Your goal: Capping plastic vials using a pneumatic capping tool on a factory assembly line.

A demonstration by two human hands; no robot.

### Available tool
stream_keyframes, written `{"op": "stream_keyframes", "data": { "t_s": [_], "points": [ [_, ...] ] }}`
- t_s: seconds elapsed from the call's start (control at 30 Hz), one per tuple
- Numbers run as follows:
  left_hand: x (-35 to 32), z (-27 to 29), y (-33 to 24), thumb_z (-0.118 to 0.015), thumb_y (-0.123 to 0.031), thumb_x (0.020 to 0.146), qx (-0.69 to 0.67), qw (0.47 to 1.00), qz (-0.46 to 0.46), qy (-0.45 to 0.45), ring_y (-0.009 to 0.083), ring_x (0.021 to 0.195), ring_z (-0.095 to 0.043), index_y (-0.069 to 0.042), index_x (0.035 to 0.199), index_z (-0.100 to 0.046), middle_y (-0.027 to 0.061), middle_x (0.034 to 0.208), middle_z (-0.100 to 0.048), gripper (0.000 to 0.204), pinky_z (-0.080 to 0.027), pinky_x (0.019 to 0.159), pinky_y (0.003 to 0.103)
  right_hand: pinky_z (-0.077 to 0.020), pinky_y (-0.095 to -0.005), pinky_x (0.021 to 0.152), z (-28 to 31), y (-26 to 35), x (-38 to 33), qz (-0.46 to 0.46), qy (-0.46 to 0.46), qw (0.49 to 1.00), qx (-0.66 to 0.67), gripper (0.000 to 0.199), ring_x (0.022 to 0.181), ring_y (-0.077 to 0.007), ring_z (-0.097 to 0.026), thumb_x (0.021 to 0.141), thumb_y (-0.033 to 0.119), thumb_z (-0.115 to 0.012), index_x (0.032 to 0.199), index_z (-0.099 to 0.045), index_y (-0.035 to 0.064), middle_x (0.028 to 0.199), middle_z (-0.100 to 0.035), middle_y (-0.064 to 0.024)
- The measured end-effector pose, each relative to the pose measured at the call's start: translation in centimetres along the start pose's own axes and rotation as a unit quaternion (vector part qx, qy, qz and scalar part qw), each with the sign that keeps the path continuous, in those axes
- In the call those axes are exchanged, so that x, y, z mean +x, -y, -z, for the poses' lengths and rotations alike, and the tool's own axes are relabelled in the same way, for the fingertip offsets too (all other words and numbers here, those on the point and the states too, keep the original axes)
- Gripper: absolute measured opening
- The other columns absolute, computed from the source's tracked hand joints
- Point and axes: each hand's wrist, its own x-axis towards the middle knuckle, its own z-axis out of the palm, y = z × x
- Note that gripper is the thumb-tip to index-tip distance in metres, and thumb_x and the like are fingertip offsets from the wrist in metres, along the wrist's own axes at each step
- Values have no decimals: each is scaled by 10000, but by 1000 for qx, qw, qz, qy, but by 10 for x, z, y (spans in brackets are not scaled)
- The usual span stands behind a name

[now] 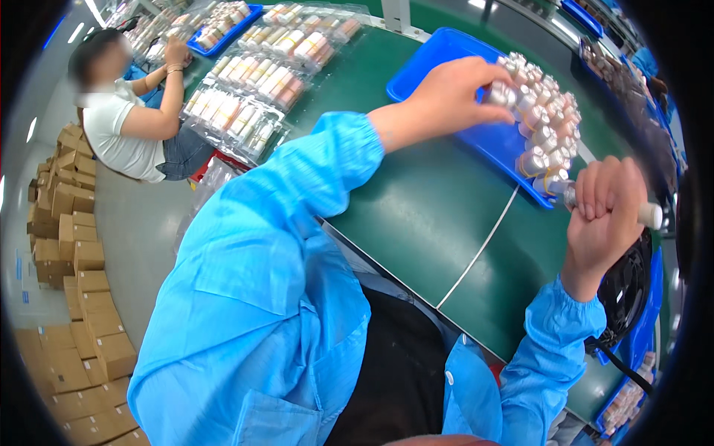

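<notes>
A blue tray (pixel 483 149) lies on the green table, and its right part is filled with small white-capped bottles (pixel 547 111) standing close together. Over the tray, my left hand (pixel 461 97) has thumb and fingers closed around a white-capped bottle (pixel 503 95) at the left side of the group; motion blurs the fingertips. My right hand (pixel 606 197) is a fist by the tray's near right corner, wrapped around a cylindrical thing with a white end (pixel 651 215). A clear or greyish part shows at the fist's other side; its middle is hidden by my fingers.
Clear plastic packs of bottles (pixel 253 82) cover the table on the left, with another blue tray (pixel 223 30) behind. A co-worker (pixel 126 111) sits at that side. Cardboard boxes (pixel 89 297) stack along the floor. A black object (pixel 628 286) is beside my right forearm.
</notes>
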Motion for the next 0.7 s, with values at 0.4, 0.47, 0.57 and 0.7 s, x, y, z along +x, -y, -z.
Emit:
{"op": "stream_keyframes", "data": {
  "t_s": [0.4, 0.47, 0.57, 0.7],
  "points": [
    [-73, -15, -25, -893, -244, 708, -133, 975, -36, 171, 213, 883, -645, -36, 1091, -652, 76, 1014, -645, 498, -549, 781, 303, -237, -258, 448, -17, -32, -17, -84, 53, 995, 29, 400, 457, -70, -274, 1000, 194, -462, 630, -335, 106, 531, -319, 15],
    [-74, -14, -32, -890, -242, 712, -129, 975, -39, 176, 218, 894, -650, -41, 1093, -654, 76, 1019, -649, 491, -551, 789, 307, -234, -260, 443, -18, -33, -20, -86, 54, 994, 34, 405, 455, -70, -278, 998, 200, -464, 626, -336, 106, 532, -322, 14],
    [-77, -16, -33, -881, -243, 711, -124, 978, -51, 159, 246, 870, -644, -57, 1066, -650, 82, 971, -644, 463, -541, 764, 339, -232, -262, 439, -21, -38, -22, -96, 55, 994, 20, 407, 459, -70, -285, 997, 215, -473, 627, -349, 100, 535, -328, 14],
    [-76, -17, -33, -864, -241, 720, -134, 977, -44, 158, 273, 851, -632, -70, 1032, -642, 88, 926, -636, 420, -528, 735, 374, -235, -262, 440, -24, -44, -26, -74, 81, 994, -16, 392, 461, -68, -293, 992, 197, -496, 636, -370, 91, 540, -332, 18]
  ]
}}
